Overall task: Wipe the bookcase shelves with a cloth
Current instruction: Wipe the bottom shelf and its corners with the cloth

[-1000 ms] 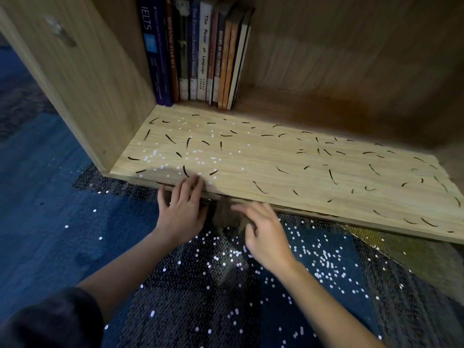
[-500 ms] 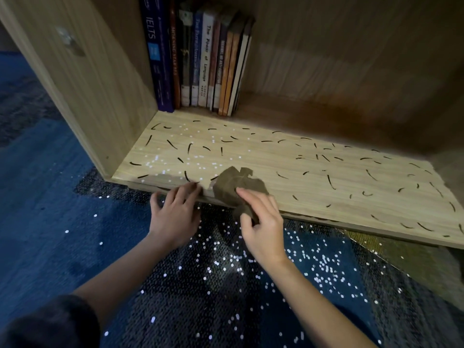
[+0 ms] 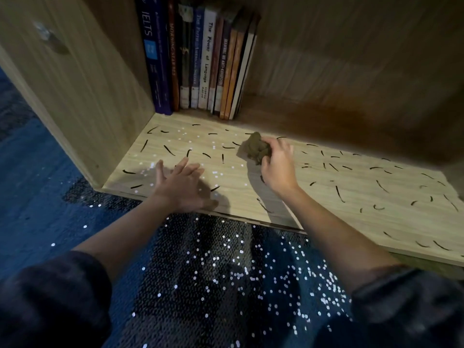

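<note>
The bottom shelf (image 3: 326,197) of a light wooden bookcase lies before me, strewn with short dark strands and small white specks. My right hand (image 3: 278,167) grips a crumpled brown cloth (image 3: 256,148) over the middle of the shelf, toward the back. My left hand (image 3: 179,183) lies flat with fingers spread near the shelf's front left edge, holding nothing.
Several upright books (image 3: 200,61) stand at the back left of the shelf against the side panel (image 3: 82,96). The right half of the shelf holds only strands. Blue carpet (image 3: 213,285) in front is dotted with white specks.
My right hand picked the cloth up from the floor edge and carried it forward onto the shelf toward the back. My left hand slid from the front edge onto the shelf and spread.
</note>
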### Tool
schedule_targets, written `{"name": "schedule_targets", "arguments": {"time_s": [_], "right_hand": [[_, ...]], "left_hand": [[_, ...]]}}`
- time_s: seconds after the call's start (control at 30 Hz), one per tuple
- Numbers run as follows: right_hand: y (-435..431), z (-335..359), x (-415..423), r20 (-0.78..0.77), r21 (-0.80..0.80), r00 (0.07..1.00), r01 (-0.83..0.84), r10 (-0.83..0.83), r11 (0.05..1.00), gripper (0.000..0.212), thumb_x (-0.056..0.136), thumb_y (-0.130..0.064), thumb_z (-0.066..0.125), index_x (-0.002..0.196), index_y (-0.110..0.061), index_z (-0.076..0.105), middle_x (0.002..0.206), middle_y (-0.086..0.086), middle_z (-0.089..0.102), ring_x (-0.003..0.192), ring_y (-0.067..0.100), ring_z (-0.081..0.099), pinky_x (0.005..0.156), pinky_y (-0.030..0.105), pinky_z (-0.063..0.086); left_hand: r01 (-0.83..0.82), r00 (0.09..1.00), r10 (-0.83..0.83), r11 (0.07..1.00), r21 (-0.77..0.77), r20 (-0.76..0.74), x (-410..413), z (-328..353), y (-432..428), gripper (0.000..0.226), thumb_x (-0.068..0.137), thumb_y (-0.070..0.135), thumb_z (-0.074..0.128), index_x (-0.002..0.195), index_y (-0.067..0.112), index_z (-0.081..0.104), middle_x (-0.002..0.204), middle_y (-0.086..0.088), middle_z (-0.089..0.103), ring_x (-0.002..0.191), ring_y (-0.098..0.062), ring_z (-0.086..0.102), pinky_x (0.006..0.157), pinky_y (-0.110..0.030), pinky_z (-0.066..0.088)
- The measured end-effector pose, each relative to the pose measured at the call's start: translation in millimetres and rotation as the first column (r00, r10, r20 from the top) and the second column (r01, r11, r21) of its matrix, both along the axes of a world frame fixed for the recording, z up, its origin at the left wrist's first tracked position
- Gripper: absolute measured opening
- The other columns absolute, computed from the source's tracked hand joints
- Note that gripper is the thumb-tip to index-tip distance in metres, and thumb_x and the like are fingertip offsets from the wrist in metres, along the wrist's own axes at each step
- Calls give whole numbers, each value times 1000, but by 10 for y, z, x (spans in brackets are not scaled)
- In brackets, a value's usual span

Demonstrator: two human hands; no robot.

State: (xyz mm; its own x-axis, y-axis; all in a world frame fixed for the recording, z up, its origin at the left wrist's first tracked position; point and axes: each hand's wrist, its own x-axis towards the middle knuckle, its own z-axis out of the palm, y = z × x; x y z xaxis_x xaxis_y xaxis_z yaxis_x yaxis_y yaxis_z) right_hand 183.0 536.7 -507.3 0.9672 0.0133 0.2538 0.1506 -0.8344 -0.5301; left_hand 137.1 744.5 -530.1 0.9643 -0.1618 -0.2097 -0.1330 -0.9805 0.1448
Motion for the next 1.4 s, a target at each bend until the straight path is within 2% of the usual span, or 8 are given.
{"name": "schedule_targets", "arguments": {"time_s": [0.17,0.33,0.53,0.67,0.8,1.03,1.23,1.4], "right_hand": [[215,-192,67,-172,-201,983,-104,69,974,46,86,-5,49,131,-17,47,134,9,49,121,33,41,101,47,35],[285,-170,-588,-182,-118,884,-454,430,883,46,84,6,48,124,-17,56,129,3,55,117,20,46,106,31,32],[151,-86,-114,-64,-7,975,-214,213,977,49,77,12,46,117,-12,60,120,7,61,113,25,52,101,37,39],[414,-213,-397,-142,-127,940,-329,311,936,52,81,9,48,127,-15,53,132,4,52,122,23,44,109,41,32],[420,-220,-1023,-133,-50,872,-482,472,875,53,79,13,45,122,-14,59,125,2,57,114,18,48,102,35,41],[247,-129,-832,-69,-18,963,-262,260,965,53,81,12,49,125,-16,56,128,1,55,117,17,45,109,35,30],[422,-302,-1435,-150,-35,881,-458,449,888,50,81,9,46,123,-16,58,125,1,56,117,18,46,109,27,29],[316,-271,-1308,86,58,936,-347,341,936,51,74,12,52,119,-11,60,113,2,63,106,17,51,102,27,35]], "left_hand": [[-26,998,22,997,-68,-61,60,-3,53,104,68,74,57,148,22,16,157,7,5,144,-14,-7,106,-65,-13],[-32,998,26,994,-105,-65,60,-40,63,105,65,73,60,148,24,19,157,7,7,144,-17,-9,104,-66,-14],[-95,994,84,981,-167,-75,-86,2,88,104,61,72,65,145,27,24,155,11,8,143,-15,-8,106,-63,-14],[-147,989,148,969,-201,-13,-206,66,119,103,60,70,67,145,29,27,153,13,13,143,-13,-6,107,-62,-13],[-165,986,167,964,-207,-10,-337,119,157,94,66,61,69,144,30,26,152,13,15,143,-12,-6,108,-62,-11],[-173,976,195,962,-212,92,-563,18,258,79,72,61,65,139,36,33,147,17,26,143,-11,4,109,-60,-8],[-182,883,303,925,-333,358,-874,-162,81,32,88,40,55,121,38,58,123,13,52,122,-12,40,106,-41,4],[-203,884,302,935,-290,356,-1000,-300,83,38,89,34,54,127,35,54,131,12,48,126,-16,34,107,-42,1]]}}
